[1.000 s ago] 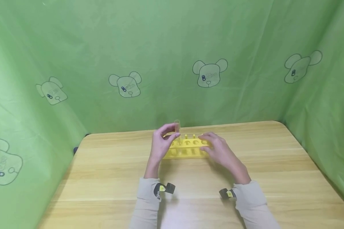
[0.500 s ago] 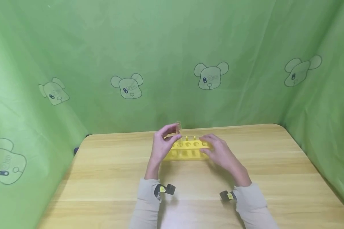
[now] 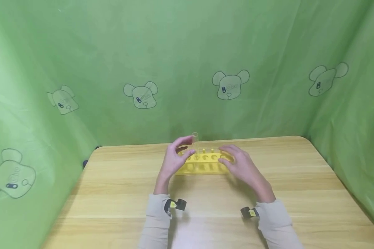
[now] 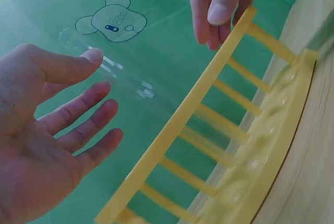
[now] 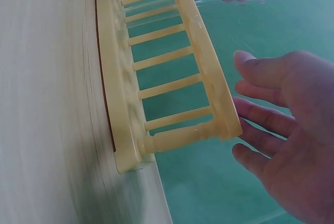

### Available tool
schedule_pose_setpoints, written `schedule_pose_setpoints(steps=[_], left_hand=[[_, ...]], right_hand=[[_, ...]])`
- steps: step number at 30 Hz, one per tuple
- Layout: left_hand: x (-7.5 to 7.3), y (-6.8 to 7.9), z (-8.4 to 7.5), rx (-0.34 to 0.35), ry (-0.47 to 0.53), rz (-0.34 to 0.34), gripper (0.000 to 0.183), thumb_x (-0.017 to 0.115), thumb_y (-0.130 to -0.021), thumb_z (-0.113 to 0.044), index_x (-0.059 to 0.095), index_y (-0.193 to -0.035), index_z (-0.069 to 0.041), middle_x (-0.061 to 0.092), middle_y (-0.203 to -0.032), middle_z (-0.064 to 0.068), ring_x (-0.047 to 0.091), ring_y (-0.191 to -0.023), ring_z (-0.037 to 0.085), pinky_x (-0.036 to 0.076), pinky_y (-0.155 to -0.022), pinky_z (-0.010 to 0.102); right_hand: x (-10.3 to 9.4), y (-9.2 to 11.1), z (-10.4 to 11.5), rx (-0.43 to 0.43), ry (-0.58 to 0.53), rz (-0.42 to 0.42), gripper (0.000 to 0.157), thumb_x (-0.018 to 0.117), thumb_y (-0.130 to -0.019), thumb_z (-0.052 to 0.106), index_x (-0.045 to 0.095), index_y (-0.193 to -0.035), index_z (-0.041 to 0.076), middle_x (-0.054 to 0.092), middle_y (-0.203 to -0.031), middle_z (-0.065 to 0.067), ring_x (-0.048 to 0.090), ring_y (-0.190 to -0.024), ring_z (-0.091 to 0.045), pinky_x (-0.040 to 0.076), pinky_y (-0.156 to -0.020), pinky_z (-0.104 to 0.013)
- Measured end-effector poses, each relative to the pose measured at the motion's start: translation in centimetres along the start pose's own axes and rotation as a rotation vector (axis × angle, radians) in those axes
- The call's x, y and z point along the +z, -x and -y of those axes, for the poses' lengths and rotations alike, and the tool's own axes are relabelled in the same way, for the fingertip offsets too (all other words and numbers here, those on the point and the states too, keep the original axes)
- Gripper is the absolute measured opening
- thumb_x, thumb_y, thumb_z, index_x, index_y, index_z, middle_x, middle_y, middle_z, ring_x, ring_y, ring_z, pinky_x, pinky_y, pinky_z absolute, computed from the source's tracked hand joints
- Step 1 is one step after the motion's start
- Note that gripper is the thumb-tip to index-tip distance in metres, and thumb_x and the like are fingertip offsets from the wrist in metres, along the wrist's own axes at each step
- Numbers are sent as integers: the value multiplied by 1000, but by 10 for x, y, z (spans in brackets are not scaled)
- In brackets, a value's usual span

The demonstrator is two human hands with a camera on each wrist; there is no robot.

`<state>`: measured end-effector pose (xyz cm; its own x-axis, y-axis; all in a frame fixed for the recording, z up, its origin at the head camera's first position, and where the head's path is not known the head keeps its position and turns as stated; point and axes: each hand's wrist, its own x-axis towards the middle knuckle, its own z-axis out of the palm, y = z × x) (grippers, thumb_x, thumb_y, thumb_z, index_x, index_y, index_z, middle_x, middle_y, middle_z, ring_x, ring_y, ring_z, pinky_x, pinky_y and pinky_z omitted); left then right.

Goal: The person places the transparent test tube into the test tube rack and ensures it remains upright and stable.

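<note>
A clear test tube [image 3: 195, 144] stands upright in a hole of the yellow test tube rack [image 3: 205, 168], its upper part above the top bar. My left hand [image 3: 174, 158] is around the tube's upper part with thumb and fingers spread apart. In the left wrist view the thumb overlaps the tube [image 4: 143, 89] near its top, and the other fingers are loosely extended. My right hand [image 3: 241, 162] is at the rack's right end. The right wrist view has its relaxed fingers [image 5: 258, 114] right beside the end of the top bar, gripping nothing.
The rack stands near the back of a wooden table [image 3: 212, 200]. A green curtain [image 3: 180, 62] printed with bear heads hangs behind and at both sides. Each wrist bears a black camera, such as the left wrist camera [image 3: 180, 204].
The left thumb and fingers have parted from the tube, and that hand has drawn slightly left. The right fingers have loosened at the rack's end. The tube stays upright in the rack.
</note>
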<state>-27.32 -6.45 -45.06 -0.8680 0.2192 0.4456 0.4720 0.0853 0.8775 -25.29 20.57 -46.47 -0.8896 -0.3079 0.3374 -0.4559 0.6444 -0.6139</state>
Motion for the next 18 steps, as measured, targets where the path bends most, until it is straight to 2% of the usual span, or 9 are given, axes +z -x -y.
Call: schedule_pose_setpoints(steps=[3, 11, 18], left_hand=[[-7, -2, 2, 8, -67, 20, 50, 78, -88, -1, 62, -136, -3, 65, -129, 15, 60, -122, 33, 45, -110, 58], [-28, -2, 1, 3, -196, 22, 45, 74, -94, -7, 63, -137, -8, 65, -131, 8, 56, -124, 41, 44, -111, 58], [-46, 3, 3, -23, -379, 43, 46, 72, -98, -21, 60, -141, -10, 60, -139, 6, 53, -131, 32, 41, -115, 53]], right_hand=[[-1, 0, -3, 12, 7, -13, 49, 71, -98, 23, 58, -141, 3, 55, -146, -20, 49, -135, -42, 39, -115, -60], [-6, -2, -9, -27, 41, -21, 55, 63, -104, 33, 50, -149, 6, 50, -152, -18, 44, -140, -41, 35, -116, -62], [-18, 2, -12, -20, 89, -3, 62, 58, -105, 42, 42, -156, 10, 42, -159, -15, 38, -145, -40, 31, -118, -63]])
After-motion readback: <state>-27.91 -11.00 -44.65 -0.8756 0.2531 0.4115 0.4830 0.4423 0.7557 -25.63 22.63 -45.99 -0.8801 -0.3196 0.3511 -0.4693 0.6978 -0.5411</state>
